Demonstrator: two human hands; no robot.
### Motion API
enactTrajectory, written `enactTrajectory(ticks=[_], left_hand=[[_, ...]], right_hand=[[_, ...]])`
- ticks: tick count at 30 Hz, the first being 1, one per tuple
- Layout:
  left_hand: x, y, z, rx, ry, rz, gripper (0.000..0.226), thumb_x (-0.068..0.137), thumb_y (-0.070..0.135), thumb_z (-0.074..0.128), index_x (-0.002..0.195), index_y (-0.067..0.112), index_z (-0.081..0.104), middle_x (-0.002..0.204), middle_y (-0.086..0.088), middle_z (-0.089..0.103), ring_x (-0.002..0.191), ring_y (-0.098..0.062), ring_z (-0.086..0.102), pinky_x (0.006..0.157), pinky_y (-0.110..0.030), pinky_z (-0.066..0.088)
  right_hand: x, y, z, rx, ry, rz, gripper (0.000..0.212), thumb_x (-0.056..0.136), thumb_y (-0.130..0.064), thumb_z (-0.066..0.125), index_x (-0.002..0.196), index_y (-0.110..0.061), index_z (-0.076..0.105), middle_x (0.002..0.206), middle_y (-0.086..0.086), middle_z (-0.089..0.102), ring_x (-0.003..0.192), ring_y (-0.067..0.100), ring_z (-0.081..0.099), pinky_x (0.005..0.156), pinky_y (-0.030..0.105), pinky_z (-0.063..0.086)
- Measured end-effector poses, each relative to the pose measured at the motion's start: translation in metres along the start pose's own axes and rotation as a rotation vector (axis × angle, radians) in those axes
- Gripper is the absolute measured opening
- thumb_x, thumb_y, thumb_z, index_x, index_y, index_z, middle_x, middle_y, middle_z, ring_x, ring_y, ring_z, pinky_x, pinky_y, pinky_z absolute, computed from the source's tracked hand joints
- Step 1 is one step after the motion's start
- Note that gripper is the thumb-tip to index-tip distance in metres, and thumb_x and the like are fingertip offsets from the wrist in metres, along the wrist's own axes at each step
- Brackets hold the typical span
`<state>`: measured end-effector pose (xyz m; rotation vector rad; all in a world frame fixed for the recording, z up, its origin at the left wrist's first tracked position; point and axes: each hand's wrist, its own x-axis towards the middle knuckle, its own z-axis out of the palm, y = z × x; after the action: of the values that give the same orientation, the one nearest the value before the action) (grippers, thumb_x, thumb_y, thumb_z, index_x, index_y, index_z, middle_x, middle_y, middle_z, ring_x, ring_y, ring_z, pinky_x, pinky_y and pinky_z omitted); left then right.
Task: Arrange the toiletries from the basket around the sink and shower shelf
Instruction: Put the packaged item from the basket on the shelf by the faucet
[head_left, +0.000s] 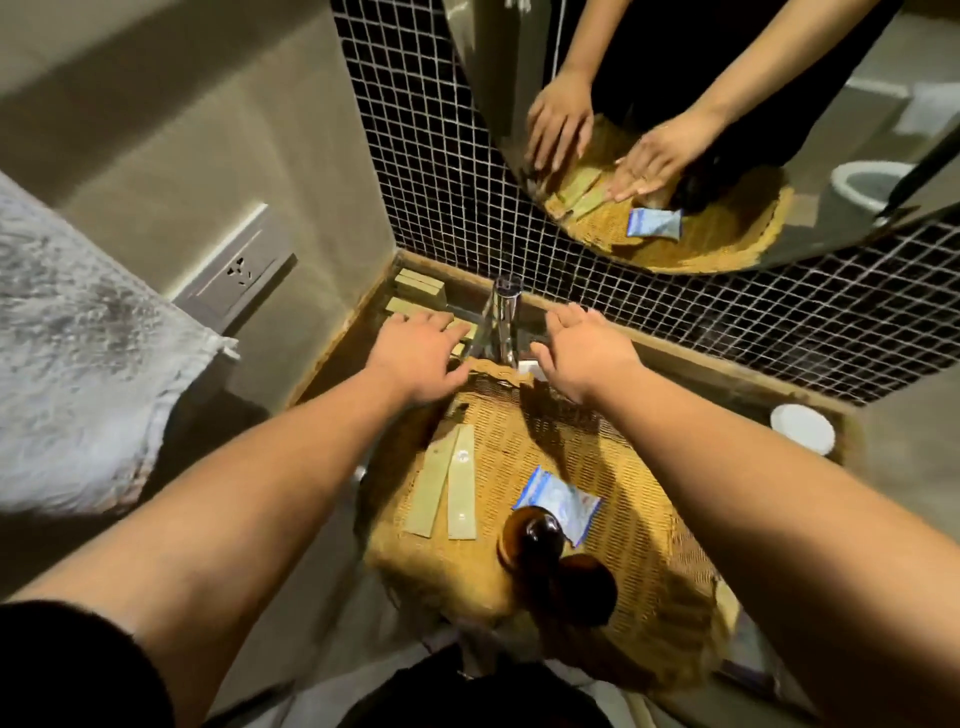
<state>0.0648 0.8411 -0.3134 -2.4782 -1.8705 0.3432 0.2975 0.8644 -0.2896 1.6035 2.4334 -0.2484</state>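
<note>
A woven basket (639, 525) sits over the sink in front of me. Inside lie two flat green packets (447, 488), a blue-and-white sachet (558, 501) and two brown bottles (558, 561). My left hand (415, 358) lies flat, fingers spread, on green boxes (418, 296) stacked on the counter's back left corner. My right hand (584, 353) hovers open, palm turned inward, just right of the chrome tap (500, 327), and holds nothing.
A mirror (727, 130) above black mosaic tiles reflects my hands and the basket. A white round lid or cup (802, 428) stands on the counter at right. A towel (78, 364) hangs at left beside a wall socket (241, 270).
</note>
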Motion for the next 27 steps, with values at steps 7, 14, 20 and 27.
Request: enactTrajectory(ticks=[7, 14, 20, 27], left_hand=[[0.017, 0.062, -0.017, 0.031, -0.009, 0.164, 0.060, 0.091, 0.064, 0.040, 0.136, 0.026, 0.051, 0.126, -0.004, 0.059, 0.112, -0.025, 0.059, 0.084, -0.041, 0.047], [0.037, 0.118, -0.002, 0.139, -0.192, 0.430, 0.051, 0.091, 0.063, 0.045, 0.122, 0.024, 0.060, 0.117, -0.003, 0.064, 0.105, -0.027, 0.063, 0.079, -0.039, 0.052], [0.027, 0.144, 0.041, 0.083, -0.304, 0.485, 0.050, 0.090, 0.061, 0.050, 0.128, 0.030, 0.057, 0.122, -0.002, 0.062, 0.111, -0.027, 0.061, 0.075, -0.035, 0.045], [0.009, 0.149, 0.081, -0.047, -0.436, 0.420, 0.063, 0.086, 0.066, 0.056, 0.139, 0.033, 0.050, 0.134, 0.001, 0.049, 0.117, -0.024, 0.057, 0.085, -0.041, 0.051]], right_hand=[[-0.050, 0.037, 0.016, 0.026, -0.003, 0.055, 0.050, 0.104, -0.026, 0.032, 0.150, -0.006, 0.030, 0.159, 0.013, 0.029, 0.143, 0.030, 0.029, 0.117, 0.038, 0.021], [-0.095, 0.043, 0.063, 0.059, -0.151, 0.058, 0.057, 0.103, -0.029, 0.034, 0.156, -0.011, 0.021, 0.164, 0.008, 0.020, 0.146, 0.028, 0.027, 0.118, 0.039, 0.025], [-0.108, 0.036, 0.105, 0.099, -0.213, 0.020, 0.054, 0.102, -0.031, 0.036, 0.153, -0.012, 0.028, 0.160, 0.007, 0.030, 0.142, 0.026, 0.032, 0.113, 0.036, 0.030], [-0.110, 0.031, 0.143, 0.201, -0.306, 0.040, 0.044, 0.098, -0.030, 0.048, 0.139, -0.016, 0.042, 0.147, 0.004, 0.045, 0.134, 0.026, 0.041, 0.098, 0.037, 0.042]])
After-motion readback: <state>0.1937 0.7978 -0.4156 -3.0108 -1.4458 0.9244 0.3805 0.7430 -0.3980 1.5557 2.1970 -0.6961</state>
